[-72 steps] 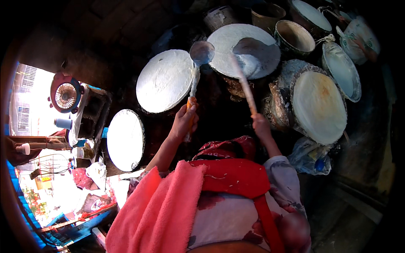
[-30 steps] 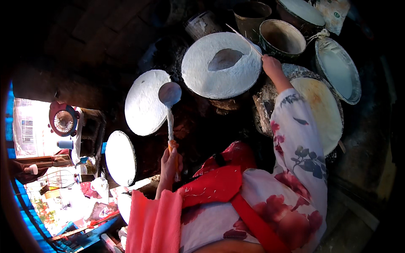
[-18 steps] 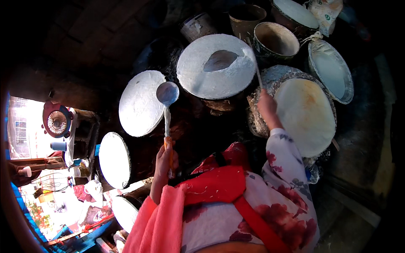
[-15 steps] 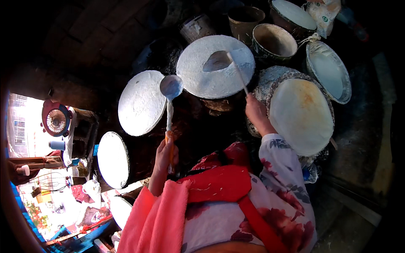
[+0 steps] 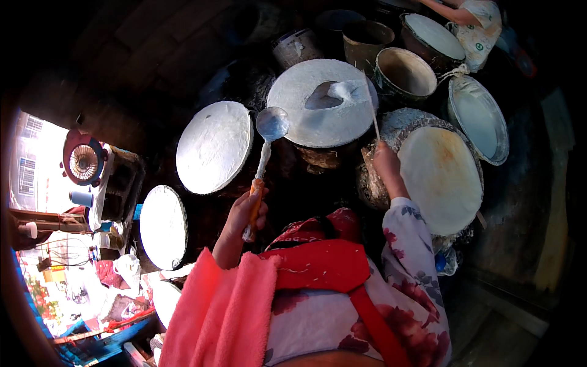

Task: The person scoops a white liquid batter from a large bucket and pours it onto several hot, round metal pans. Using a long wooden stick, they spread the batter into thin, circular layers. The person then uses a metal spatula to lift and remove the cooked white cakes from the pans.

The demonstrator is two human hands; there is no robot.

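My left hand (image 5: 242, 215) is closed around the orange handle of a metal ladle (image 5: 272, 124), its whitish bowl held up between two round white surfaces. My right hand (image 5: 387, 164) grips a thin pale stick (image 5: 372, 109). The stick's far end is over the right edge of the middle white round (image 5: 321, 129). A dark oval hole shows in that round's white layer, with a crumpled white fold (image 5: 348, 92) beside it. Left of the ladle lies another white round (image 5: 214, 147). By my right forearm is a cream round (image 5: 439, 183) with a brownish patch.
A smaller white round (image 5: 163, 227) sits at the left. At the far right stand a basin of white liquid (image 5: 477, 116), an open pot (image 5: 406, 72) and a dark bucket (image 5: 367, 41). Another person's arm (image 5: 451, 12) reaches in at the top right. A fan (image 5: 84, 162) stands left.
The stick has moved right across the middle round, and a crumpled white fold now lies beside the hole. The ladle has shifted right in view. Another person's arm has come in at the top right.
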